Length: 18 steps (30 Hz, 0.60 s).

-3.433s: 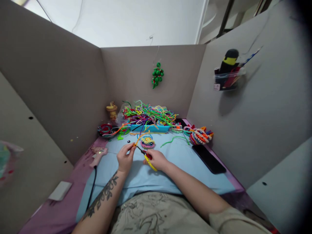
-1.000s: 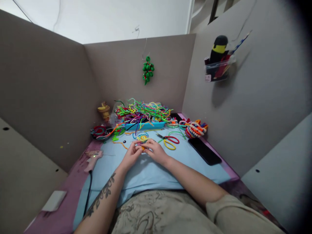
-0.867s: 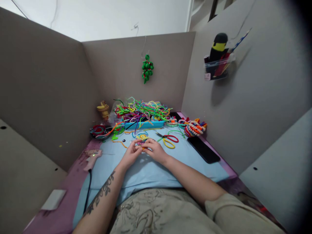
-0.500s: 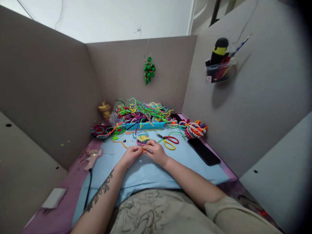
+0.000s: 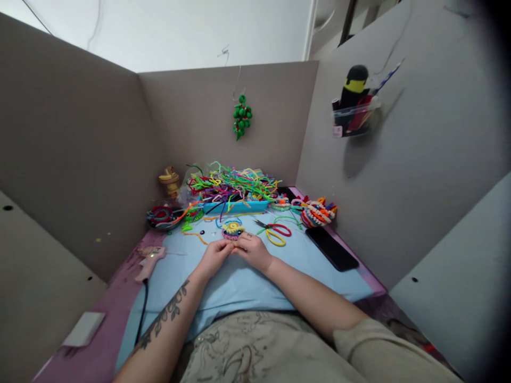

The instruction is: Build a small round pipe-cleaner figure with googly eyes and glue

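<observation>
My left hand and my right hand meet over the blue cloth, thumbs and fingertips pinched together. Between them they grip a short orange pipe cleaner, now mostly covered by the fingers. Just beyond the fingertips sits a small coiled pipe-cleaner figure in yellow and pink with dark eyes, partly hidden by my right hand. An orange strand lies on the cloth left of it, close to a loose black eye. Red-and-yellow handled scissors rest open to the right of my right hand.
A blue tray heaped with pipe cleaners stands at the back. A pink glue gun lies left, a black phone right. Coiled pieces sit back right, a dark bowl back left. Grey panels enclose the table.
The view has shifted slightly. The orange bit that showed between my fingers is now more covered, and my fingertips have drawn closer together. Things on the table stay put.
</observation>
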Motion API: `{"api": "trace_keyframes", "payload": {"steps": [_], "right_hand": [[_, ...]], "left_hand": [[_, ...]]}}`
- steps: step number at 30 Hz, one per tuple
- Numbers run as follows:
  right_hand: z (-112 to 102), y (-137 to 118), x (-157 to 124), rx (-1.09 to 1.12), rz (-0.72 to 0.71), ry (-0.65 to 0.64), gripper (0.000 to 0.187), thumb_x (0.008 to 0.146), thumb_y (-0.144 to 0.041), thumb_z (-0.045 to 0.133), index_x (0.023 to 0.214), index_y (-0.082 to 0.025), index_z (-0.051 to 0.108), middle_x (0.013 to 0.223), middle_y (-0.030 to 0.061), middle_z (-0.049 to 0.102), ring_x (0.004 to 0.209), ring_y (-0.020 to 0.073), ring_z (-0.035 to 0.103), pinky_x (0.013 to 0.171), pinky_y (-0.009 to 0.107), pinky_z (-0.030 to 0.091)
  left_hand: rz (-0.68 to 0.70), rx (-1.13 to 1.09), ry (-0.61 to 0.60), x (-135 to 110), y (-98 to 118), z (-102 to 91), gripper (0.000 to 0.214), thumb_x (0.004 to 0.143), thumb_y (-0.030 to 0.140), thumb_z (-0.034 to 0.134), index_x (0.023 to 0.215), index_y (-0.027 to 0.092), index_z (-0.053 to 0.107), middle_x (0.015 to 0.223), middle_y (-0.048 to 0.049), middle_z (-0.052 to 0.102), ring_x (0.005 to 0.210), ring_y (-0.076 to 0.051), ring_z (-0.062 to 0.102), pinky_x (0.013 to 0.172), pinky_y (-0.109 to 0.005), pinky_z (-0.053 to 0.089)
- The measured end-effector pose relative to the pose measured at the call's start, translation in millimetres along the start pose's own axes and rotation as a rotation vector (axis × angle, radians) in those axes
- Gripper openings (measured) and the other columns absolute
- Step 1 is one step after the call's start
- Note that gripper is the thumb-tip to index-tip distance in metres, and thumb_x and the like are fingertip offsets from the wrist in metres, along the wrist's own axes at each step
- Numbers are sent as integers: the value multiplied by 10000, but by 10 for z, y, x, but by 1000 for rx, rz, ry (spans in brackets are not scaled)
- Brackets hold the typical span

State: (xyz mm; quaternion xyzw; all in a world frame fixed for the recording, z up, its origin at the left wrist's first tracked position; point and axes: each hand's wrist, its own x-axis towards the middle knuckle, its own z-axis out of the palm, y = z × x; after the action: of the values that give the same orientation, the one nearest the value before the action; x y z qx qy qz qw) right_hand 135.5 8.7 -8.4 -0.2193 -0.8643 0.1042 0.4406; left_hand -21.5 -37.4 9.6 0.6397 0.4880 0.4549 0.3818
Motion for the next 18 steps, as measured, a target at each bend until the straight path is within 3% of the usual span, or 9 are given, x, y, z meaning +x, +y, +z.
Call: {"api": "trace_keyframes", "payload": {"steps": [6, 10, 18], "right_hand": [[37, 25, 46, 131, 35, 23, 163, 808, -307, 590, 885, -180, 656, 783, 47, 595, 735, 148, 538, 724, 282, 448], [42, 24, 41, 258, 62, 40, 220, 822, -257, 569, 1021, -198, 642, 852, 51, 603, 742, 139, 555, 718, 283, 469], [26, -6, 23, 231, 27, 92, 128, 823, -226, 561, 879, -193, 671, 780, 49, 608, 759, 154, 566, 720, 295, 480]], "left_hand": [[-55, -25, 66, 33, -97, -14, 359, 770, 446, 517, 586, 138, 535, 500, 38, 424, 494, -85, 348, 483, -205, 252], [-121, -97, 42, 26, -109, -44, 403, 761, 506, 506, 587, 143, 490, 484, 53, 383, 468, -74, 312, 467, -205, 227], [-144, -59, 91, 11, -40, 6, 338, 702, 454, 585, 601, 138, 518, 464, 60, 389, 461, -71, 308, 468, -206, 218]]}}
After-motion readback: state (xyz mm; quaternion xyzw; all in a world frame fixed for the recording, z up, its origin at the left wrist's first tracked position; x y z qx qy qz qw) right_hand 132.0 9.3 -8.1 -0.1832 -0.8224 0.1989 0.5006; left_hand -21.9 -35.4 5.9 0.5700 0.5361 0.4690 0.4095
